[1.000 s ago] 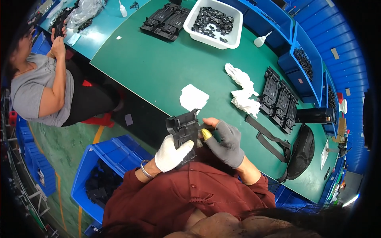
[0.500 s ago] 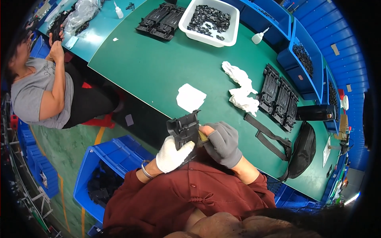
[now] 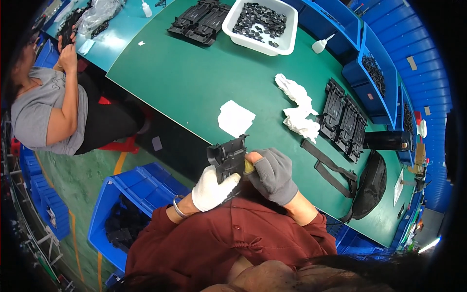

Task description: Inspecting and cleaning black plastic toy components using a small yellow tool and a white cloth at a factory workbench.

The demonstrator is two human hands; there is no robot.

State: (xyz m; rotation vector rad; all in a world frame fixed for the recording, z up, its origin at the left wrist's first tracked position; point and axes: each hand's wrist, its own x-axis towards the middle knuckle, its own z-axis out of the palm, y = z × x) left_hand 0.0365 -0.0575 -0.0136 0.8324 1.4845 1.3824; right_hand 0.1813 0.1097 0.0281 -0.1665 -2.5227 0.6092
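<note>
My left hand (image 3: 210, 192), in a white glove, grips a black moulded plastic part (image 3: 229, 155) in front of my chest, its thumb lying across the lower face. Close against the part's right side is my right hand (image 3: 274, 177), in a grey glove with the thumb tip bare. Its fingers are curled in. A small yellowish piece (image 3: 249, 167) shows by that thumb, at the part's edge; whether it is a held tool or a finger cover I cannot make out. A white sheet (image 3: 235, 118) lies on the green table just beyond the part.
Similar black parts lie at the right (image 3: 342, 119) and far side (image 3: 198, 22), near a white tub (image 3: 287, 46) of small black pieces. Crumpled white cloth (image 3: 300, 117), a black waist bag (image 3: 370, 187), and a blue bin (image 3: 104, 214) surround me. A co-worker (image 3: 51, 109) sits at left.
My hands and the black part have hardly moved; the right hand stays against the part's side. The whole view has shifted slightly. The co-worker's hands are a little higher.
</note>
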